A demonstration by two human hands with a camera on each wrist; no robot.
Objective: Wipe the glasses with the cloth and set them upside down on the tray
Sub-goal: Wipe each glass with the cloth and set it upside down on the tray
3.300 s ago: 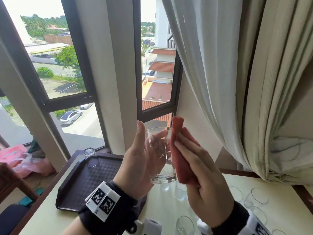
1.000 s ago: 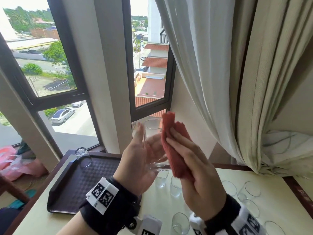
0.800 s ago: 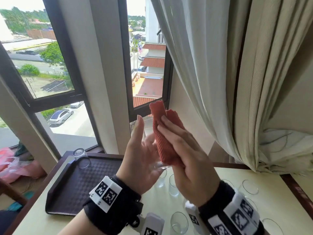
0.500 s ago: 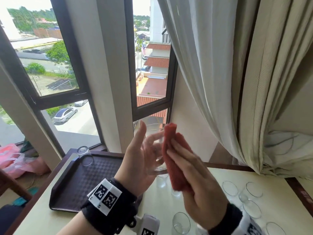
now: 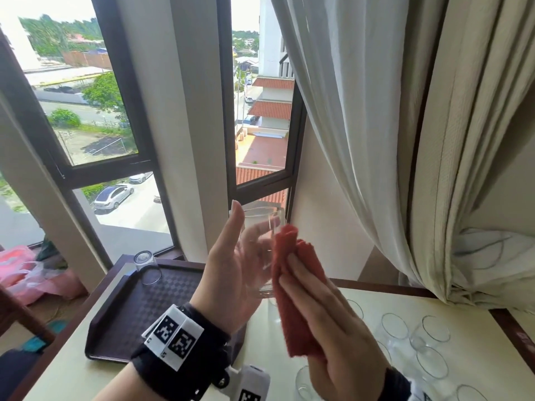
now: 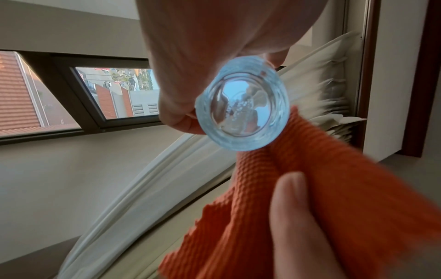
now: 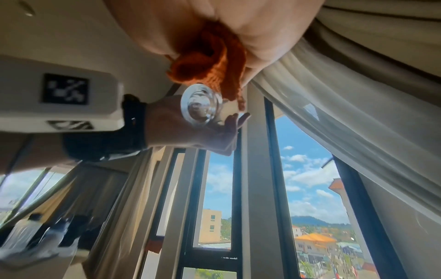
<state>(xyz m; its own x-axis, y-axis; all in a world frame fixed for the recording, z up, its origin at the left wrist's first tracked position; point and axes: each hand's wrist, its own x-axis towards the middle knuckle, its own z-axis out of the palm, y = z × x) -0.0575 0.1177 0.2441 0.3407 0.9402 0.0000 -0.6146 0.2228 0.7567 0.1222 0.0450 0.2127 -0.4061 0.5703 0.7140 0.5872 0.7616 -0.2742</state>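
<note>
**Wiping the held glass**

The left hand (image 5: pixel 231 273) holds a clear glass (image 5: pixel 262 250) upright above the counter (image 5: pixel 362 357), mouth up, its fingers curled round the wall and the thumb standing free. The right hand (image 5: pixel 327 319) presses a folded red cloth (image 5: pixel 292 290) against the glass's side, fingers laid nearly straight over the cloth and the thumb under it, so the cloth is pinched and flattened at once.

To do this step well, I judge the left hand should turn the glass a little at a time while the cloth runs from rim to base, so no strip of wall is missed. The inside and the thick base likely need a pass too. Pressure should stay light: the wall looks thin and slick, and a bare-hand grip on smooth glass could slip.

The glass is a straight-sided tumbler with a heavy round base, seen end-on in the left wrist view. The cloth is a ribbed, waffle-like knit, soft and bunched into folds. One tumbler (image 5: pixel 146 266) already stands upside down at the far corner of the dark tray (image 5: pixel 139 319), whose floor has a fine checkered grip pattern. More glasses (image 5: pixel 431 340) wait mouth-up on the pale, glossy counter to the right.
</note>
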